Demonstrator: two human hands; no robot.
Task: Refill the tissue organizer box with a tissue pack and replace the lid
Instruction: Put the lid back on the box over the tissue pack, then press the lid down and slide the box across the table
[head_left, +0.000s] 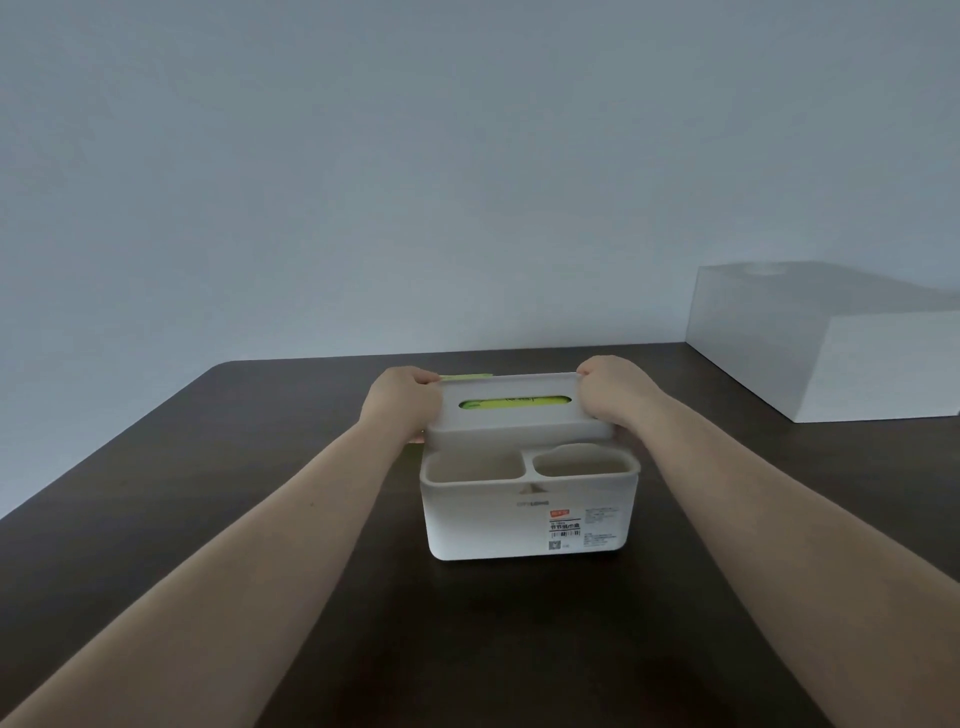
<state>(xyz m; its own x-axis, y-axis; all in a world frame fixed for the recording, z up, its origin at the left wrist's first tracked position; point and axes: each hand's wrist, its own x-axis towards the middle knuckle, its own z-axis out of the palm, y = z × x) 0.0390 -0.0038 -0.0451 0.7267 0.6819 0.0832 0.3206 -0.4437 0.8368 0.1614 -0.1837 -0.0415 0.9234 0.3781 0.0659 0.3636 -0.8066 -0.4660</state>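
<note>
Dim, flat, bluish light throughout; soft focus, faint shadows, and wide-angle stretching toward the edges.

Smooth matt white plastic on the rectangular organizer box (530, 514) and its slotted lid (511, 402); glossy paper sticker label (564, 527) on the front; shiny lime-green film on the tissue pack (514, 403); dark brown wood-look surface (234, 467), faint sheen.

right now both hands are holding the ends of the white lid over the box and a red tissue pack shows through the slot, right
Not quite: in the head view the tissue pack is green, not red. The left hand and right hand do hold the ends of the white lid over the box.
</note>
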